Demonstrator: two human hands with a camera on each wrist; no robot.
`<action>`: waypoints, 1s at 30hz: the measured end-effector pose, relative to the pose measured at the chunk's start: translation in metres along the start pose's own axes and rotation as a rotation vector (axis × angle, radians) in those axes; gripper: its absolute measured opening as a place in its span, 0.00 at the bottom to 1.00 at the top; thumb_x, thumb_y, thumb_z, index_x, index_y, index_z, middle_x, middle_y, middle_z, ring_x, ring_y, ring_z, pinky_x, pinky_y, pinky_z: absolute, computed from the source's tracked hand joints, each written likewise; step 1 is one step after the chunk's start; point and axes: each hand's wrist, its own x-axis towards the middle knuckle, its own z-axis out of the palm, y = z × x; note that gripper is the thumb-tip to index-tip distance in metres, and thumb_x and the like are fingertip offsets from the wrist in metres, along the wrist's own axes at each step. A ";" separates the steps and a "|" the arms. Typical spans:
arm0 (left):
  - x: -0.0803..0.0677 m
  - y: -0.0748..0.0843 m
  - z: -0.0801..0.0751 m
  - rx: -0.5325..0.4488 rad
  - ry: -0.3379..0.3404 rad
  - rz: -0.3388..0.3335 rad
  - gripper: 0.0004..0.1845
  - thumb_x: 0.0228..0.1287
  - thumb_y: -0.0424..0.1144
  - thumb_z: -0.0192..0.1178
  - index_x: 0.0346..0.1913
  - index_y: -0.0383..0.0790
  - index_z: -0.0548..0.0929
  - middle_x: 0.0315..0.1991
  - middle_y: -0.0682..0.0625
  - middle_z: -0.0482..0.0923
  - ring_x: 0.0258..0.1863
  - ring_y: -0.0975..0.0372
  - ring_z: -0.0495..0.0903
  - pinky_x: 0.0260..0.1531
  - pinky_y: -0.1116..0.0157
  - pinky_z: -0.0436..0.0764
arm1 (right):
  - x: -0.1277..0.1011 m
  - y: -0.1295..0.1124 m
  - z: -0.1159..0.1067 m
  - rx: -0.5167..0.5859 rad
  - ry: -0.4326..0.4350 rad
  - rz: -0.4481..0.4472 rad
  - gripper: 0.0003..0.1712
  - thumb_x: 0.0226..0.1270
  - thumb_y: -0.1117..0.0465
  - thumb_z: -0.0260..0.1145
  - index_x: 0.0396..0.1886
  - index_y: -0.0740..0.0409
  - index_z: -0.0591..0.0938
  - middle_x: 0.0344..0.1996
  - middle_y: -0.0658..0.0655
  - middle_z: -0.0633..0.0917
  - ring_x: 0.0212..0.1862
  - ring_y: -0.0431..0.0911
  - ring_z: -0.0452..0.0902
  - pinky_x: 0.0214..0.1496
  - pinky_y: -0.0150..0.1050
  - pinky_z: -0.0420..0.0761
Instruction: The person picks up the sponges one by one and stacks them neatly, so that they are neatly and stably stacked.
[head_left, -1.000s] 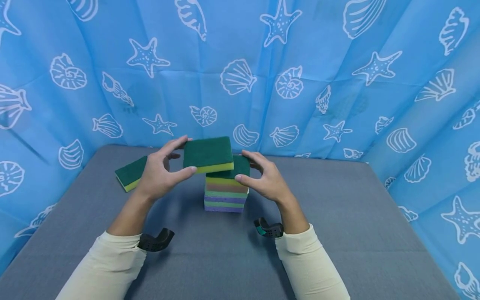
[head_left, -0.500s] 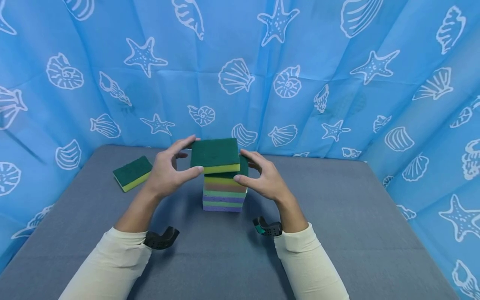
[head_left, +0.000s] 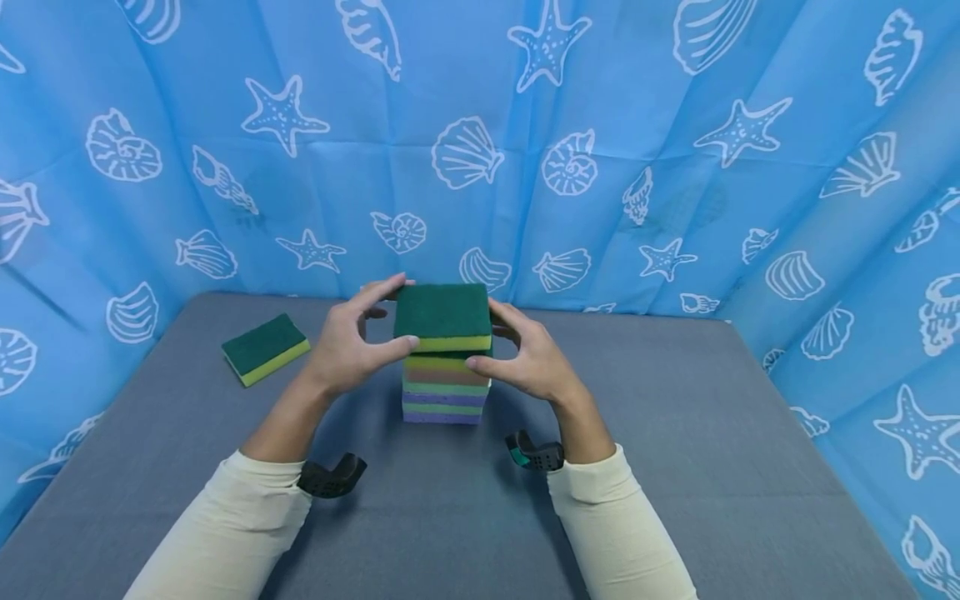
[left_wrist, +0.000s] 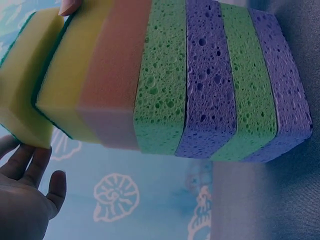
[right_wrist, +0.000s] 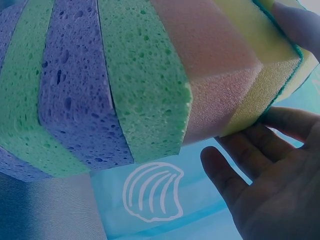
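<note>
My left hand (head_left: 403, 312) grips a green-topped yellow sponge (head_left: 442, 313) by its left edge, thumb in front and fingers behind. The sponge sits level on or just above a stack of sponges (head_left: 446, 392) layered yellow, pink, green and purple. My right hand (head_left: 483, 335) holds the stack's upper sponge from the right, thumb on its front face and fingers behind. The left wrist view shows the stack (left_wrist: 200, 80) side-on, with the held sponge (left_wrist: 25, 80) offset at its top. In the right wrist view, fingers (right_wrist: 270, 175) curl by the stack's (right_wrist: 125, 75) yellow corner.
Another green and yellow sponge (head_left: 264, 346) lies flat at the back left of the grey table (head_left: 675, 433). A blue curtain (head_left: 675, 167) printed with shells and starfish closes in the back and both sides.
My left hand has carried the green sponge rightward and down, from left of the stack to squarely over it. The right hand has stayed at the stack.
</note>
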 end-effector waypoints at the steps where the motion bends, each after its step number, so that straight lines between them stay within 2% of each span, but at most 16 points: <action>1: 0.000 0.000 0.000 0.002 -0.002 -0.005 0.38 0.56 0.33 0.66 0.71 0.35 0.65 0.64 0.46 0.69 0.61 0.56 0.65 0.55 0.49 0.65 | 0.000 0.000 0.000 0.001 -0.002 -0.002 0.44 0.57 0.72 0.70 0.72 0.67 0.61 0.60 0.64 0.73 0.60 0.53 0.69 0.61 0.53 0.68; 12: 0.002 -0.001 0.005 0.014 -0.014 -0.045 0.38 0.56 0.34 0.66 0.71 0.35 0.66 0.63 0.43 0.70 0.60 0.53 0.66 0.54 0.47 0.66 | 0.002 0.000 -0.001 0.049 -0.010 -0.003 0.49 0.56 0.72 0.69 0.75 0.65 0.54 0.60 0.64 0.73 0.62 0.54 0.67 0.61 0.54 0.67; 30: 0.005 -0.006 0.008 0.001 -0.023 -0.059 0.38 0.56 0.35 0.65 0.70 0.34 0.66 0.64 0.43 0.70 0.59 0.53 0.66 0.53 0.49 0.66 | 0.002 -0.001 -0.001 0.062 0.002 -0.001 0.47 0.57 0.70 0.70 0.74 0.67 0.57 0.62 0.64 0.71 0.62 0.53 0.67 0.61 0.54 0.67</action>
